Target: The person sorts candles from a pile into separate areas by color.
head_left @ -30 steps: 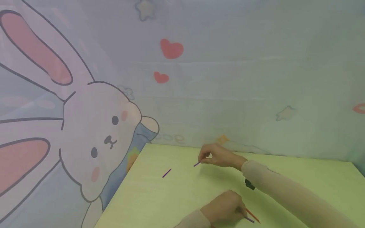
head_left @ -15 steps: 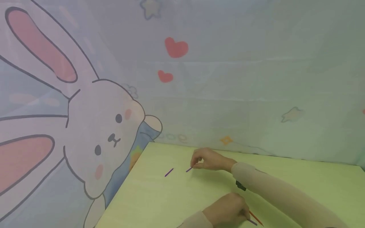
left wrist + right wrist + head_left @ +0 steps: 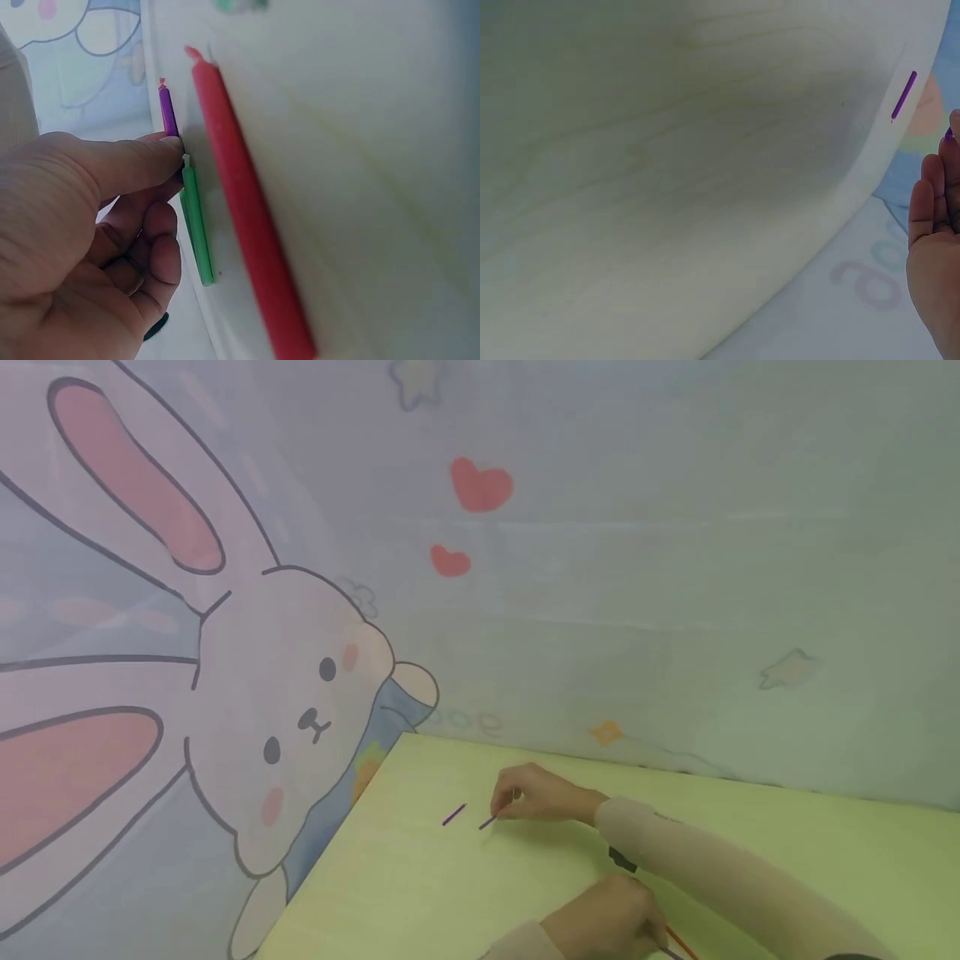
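With thumb and forefinger my right hand [image 3: 536,793] pinches a thin purple candle [image 3: 487,822] low over the far left of the table. Just left of it, another purple candle [image 3: 454,814] lies on the tabletop; the right wrist view shows this lying candle [image 3: 904,95] near the table's edge. Closer to me, my left hand [image 3: 611,914] pinches a purple candle, its wick end up in the left wrist view [image 3: 169,109]. Beside those fingers are a green candle [image 3: 196,225], with more green partly hidden behind it, and a red candle [image 3: 247,202] lying on the table.
The pale yellow-green table [image 3: 390,877] ends at a backdrop cloth [image 3: 637,568] printed with a large rabbit and hearts. A dark device [image 3: 622,858] sits under the right wrist. A blurred greenish thing [image 3: 240,4] shows at the top of the left wrist view.
My right hand has moved left and toward me with its purple candle, nearer the lying one. The left hand keeps its hold, and the head view has shifted slightly.
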`<act>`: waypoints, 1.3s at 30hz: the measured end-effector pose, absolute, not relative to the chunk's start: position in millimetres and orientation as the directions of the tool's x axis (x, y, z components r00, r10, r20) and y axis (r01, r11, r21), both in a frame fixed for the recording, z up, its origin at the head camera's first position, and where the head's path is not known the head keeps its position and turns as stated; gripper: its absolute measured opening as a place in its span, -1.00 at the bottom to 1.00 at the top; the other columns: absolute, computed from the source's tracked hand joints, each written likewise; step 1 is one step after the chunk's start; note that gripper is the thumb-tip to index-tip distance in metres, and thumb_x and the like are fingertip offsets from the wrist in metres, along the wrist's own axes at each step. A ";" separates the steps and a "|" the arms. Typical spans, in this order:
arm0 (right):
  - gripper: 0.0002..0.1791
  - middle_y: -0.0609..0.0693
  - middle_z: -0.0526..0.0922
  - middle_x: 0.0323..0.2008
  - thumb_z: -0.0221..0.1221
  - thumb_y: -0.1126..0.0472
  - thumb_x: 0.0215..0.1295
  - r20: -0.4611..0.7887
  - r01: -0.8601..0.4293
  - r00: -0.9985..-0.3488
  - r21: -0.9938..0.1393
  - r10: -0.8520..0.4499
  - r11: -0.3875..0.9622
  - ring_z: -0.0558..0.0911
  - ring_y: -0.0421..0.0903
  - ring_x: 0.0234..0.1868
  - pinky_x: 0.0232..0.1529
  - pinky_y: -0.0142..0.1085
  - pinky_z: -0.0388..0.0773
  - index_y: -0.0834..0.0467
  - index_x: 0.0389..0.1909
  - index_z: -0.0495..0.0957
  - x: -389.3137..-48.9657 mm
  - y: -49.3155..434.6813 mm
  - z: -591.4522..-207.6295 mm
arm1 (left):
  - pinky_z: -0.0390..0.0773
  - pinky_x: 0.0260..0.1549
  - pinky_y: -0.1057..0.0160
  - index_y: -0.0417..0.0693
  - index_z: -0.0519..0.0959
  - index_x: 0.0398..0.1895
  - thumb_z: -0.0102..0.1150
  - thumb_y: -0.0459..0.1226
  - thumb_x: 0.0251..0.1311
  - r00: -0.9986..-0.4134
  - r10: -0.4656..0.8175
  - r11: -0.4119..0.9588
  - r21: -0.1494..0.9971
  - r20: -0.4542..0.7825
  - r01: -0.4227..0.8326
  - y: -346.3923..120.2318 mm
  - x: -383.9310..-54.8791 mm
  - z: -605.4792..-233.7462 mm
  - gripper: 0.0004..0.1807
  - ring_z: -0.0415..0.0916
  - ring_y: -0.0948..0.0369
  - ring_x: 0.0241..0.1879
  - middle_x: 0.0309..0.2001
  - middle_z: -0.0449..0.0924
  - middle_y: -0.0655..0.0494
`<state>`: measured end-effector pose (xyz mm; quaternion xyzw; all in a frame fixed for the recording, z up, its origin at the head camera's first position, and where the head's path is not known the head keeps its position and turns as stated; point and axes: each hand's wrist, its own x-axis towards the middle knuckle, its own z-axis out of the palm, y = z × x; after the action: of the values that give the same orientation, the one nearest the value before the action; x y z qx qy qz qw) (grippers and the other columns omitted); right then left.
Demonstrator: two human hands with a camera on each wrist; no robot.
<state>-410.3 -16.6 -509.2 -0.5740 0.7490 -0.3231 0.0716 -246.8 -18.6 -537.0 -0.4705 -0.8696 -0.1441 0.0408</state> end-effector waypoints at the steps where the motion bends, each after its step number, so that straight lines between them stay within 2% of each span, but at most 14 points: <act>1: -0.89 -0.30 0.68 -0.23 0.38 0.20 0.35 0.251 -0.810 -0.336 -0.570 -0.908 0.142 0.62 -0.34 -0.13 -0.02 -0.35 0.63 -0.11 -0.20 0.79 -409.7 -18.4 -511.2 | 0.33 -0.30 0.74 0.32 0.85 -0.29 0.40 -0.29 0.18 -0.553 0.808 0.513 0.220 0.204 0.830 -18.0 -246.6 -537.8 -0.78 0.40 0.75 -0.36 -0.37 0.69 0.63; 6: -0.85 -0.28 0.68 -0.24 0.38 0.22 0.35 0.220 -0.817 -0.329 -0.553 -0.918 0.160 0.62 -0.36 -0.16 -0.06 -0.40 0.62 -0.14 -0.21 0.78 -408.8 -28.1 -520.4 | 0.35 -0.29 0.73 0.27 0.84 -0.25 0.41 -0.26 0.20 -0.567 0.806 0.523 0.244 0.171 0.817 -17.3 -246.8 -538.0 -0.83 0.40 0.74 -0.36 -0.33 0.70 0.60; 11: -0.88 -0.31 0.64 -0.27 0.38 0.22 0.34 0.242 -0.847 -0.277 -0.518 -0.930 0.118 0.62 -0.39 -0.18 -0.09 -0.42 0.62 -0.10 -0.21 0.77 -411.1 -38.9 -525.5 | 0.37 -0.28 0.72 0.30 0.83 -0.23 0.41 -0.22 0.24 -0.601 0.788 0.557 0.266 0.130 0.787 -19.1 -245.5 -535.1 -0.86 0.41 0.75 -0.34 -0.32 0.69 0.62; 14: -0.89 -0.31 0.63 -0.28 0.39 0.22 0.34 0.260 -0.859 -0.258 -0.503 -0.931 0.098 0.62 -0.39 -0.19 -0.09 -0.42 0.63 -0.08 -0.20 0.77 -414.3 -45.4 -528.8 | 0.36 -0.34 0.71 0.30 0.82 -0.32 0.41 -0.24 0.21 -0.614 0.776 0.564 0.274 0.147 0.779 -19.6 -244.7 -535.4 -0.86 0.38 0.74 -0.42 -0.40 0.65 0.65; 16: -0.88 -0.31 0.63 -0.29 0.39 0.23 0.33 0.262 -0.860 -0.261 -0.500 -0.929 0.101 0.62 -0.40 -0.19 -0.08 -0.43 0.62 -0.07 -0.21 0.78 -416.4 -49.4 -531.6 | 0.34 -0.43 0.70 0.29 0.79 -0.45 0.40 -0.25 0.19 -0.611 0.776 0.555 0.291 0.159 0.780 -19.2 -244.6 -536.2 -0.84 0.32 0.70 -0.52 -0.51 0.59 0.63; 18: -0.88 -0.29 0.64 -0.29 0.39 0.24 0.33 0.254 -0.854 -0.274 -0.508 -0.927 0.113 0.62 -0.39 -0.19 -0.07 -0.45 0.61 -0.06 -0.21 0.78 -417.6 -52.8 -533.7 | 0.33 -0.50 0.68 0.29 0.78 -0.46 0.40 -0.20 0.21 -0.618 0.771 0.549 0.332 0.155 0.767 -18.0 -244.6 -537.7 -0.86 0.26 0.67 -0.61 -0.58 0.53 0.63; 23: -0.87 -0.29 0.65 -0.27 0.39 0.25 0.32 0.232 -0.838 -0.287 -0.531 -0.929 0.126 0.62 -0.40 -0.18 -0.06 -0.47 0.60 -0.07 -0.22 0.80 -419.9 -59.7 -539.0 | 0.36 -0.47 0.71 0.31 0.83 -0.24 0.41 -0.04 0.27 -0.612 0.779 0.527 0.383 0.141 0.759 -16.3 -246.9 -540.3 -0.92 0.28 0.70 -0.59 -0.47 0.62 0.66; 25: -0.86 -0.30 0.65 -0.26 0.40 0.25 0.32 0.237 -0.843 -0.277 -0.524 -0.931 0.117 0.62 -0.40 -0.18 -0.07 -0.48 0.60 -0.08 -0.22 0.79 -420.6 -61.4 -540.8 | 0.35 -0.43 0.72 0.31 0.82 -0.21 0.39 -0.07 0.29 -0.609 0.779 0.524 0.380 0.147 0.762 -16.2 -247.5 -539.7 -0.91 0.30 0.71 -0.57 -0.42 0.64 0.66; 26: -0.86 -0.29 0.64 -0.27 0.40 0.25 0.32 0.243 -0.848 -0.272 -0.519 -0.931 0.113 0.62 -0.40 -0.18 -0.07 -0.48 0.60 -0.08 -0.22 0.79 -420.7 -61.9 -541.5 | 0.34 -0.44 0.71 0.31 0.83 -0.24 0.39 -0.10 0.29 -0.611 0.777 0.526 0.377 0.153 0.763 -16.1 -247.2 -539.1 -0.93 0.28 0.69 -0.58 -0.43 0.64 0.66; 27: -0.86 -0.29 0.64 -0.27 0.40 0.25 0.32 0.248 -0.853 -0.269 -0.510 -0.931 0.111 0.62 -0.40 -0.18 -0.08 -0.49 0.60 -0.09 -0.22 0.79 -420.9 -62.4 -542.3 | 0.33 -0.49 0.69 0.28 0.82 -0.35 0.38 -0.13 0.29 -0.610 0.776 0.529 0.363 0.158 0.767 -16.2 -246.7 -538.3 -0.91 0.25 0.67 -0.62 -0.50 0.61 0.63; 29: -0.85 -0.30 0.63 -0.27 0.40 0.25 0.31 0.258 -0.863 -0.266 -0.494 -0.929 0.110 0.61 -0.41 -0.19 -0.09 -0.50 0.59 -0.09 -0.23 0.79 -421.4 -63.1 -543.0 | 0.29 -0.55 0.66 0.26 0.78 -0.53 0.36 -0.19 0.28 -0.613 0.772 0.536 0.344 0.168 0.771 -16.4 -245.2 -536.4 -0.79 0.20 0.63 -0.66 -0.60 0.56 0.60; 33: -0.87 -0.29 0.62 -0.28 0.41 0.25 0.31 0.258 -0.865 -0.268 -0.488 -0.928 0.115 0.61 -0.41 -0.18 -0.08 -0.50 0.59 -0.07 -0.22 0.79 -420.9 -64.3 -543.2 | 0.23 -0.65 0.61 0.26 0.55 -0.81 0.35 -0.24 0.21 -0.616 0.768 0.551 0.308 0.177 0.776 -17.1 -241.8 -533.8 -0.58 0.09 0.58 -0.72 -0.77 0.34 0.52; 37: -0.90 -0.29 0.62 -0.28 0.40 0.22 0.33 0.241 -0.860 -0.266 -0.496 -0.933 0.117 0.60 -0.40 -0.19 -0.08 -0.49 0.58 -0.05 -0.22 0.80 -417.4 -65.2 -541.9 | 0.20 -0.58 0.64 0.33 0.55 -0.79 0.42 -0.16 0.15 -0.602 0.770 0.543 0.276 0.214 0.793 -17.3 -241.6 -534.3 -0.61 0.11 0.58 -0.66 -0.77 0.29 0.54; 39: -0.91 -0.29 0.62 -0.29 0.40 0.21 0.33 0.237 -0.857 -0.265 -0.502 -0.935 0.115 0.60 -0.39 -0.19 -0.09 -0.49 0.59 -0.04 -0.22 0.80 -415.5 -65.8 -541.4 | 0.21 -0.53 0.67 0.37 0.64 -0.72 0.45 -0.13 0.14 -0.590 0.776 0.532 0.271 0.222 0.802 -17.4 -242.2 -535.0 -0.69 0.14 0.61 -0.62 -0.73 0.34 0.60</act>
<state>-415.5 -65.8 -541.4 -0.6025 0.7436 -0.2816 0.0689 -242.2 -17.4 -535.0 -0.4512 -0.8745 -0.1741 0.0373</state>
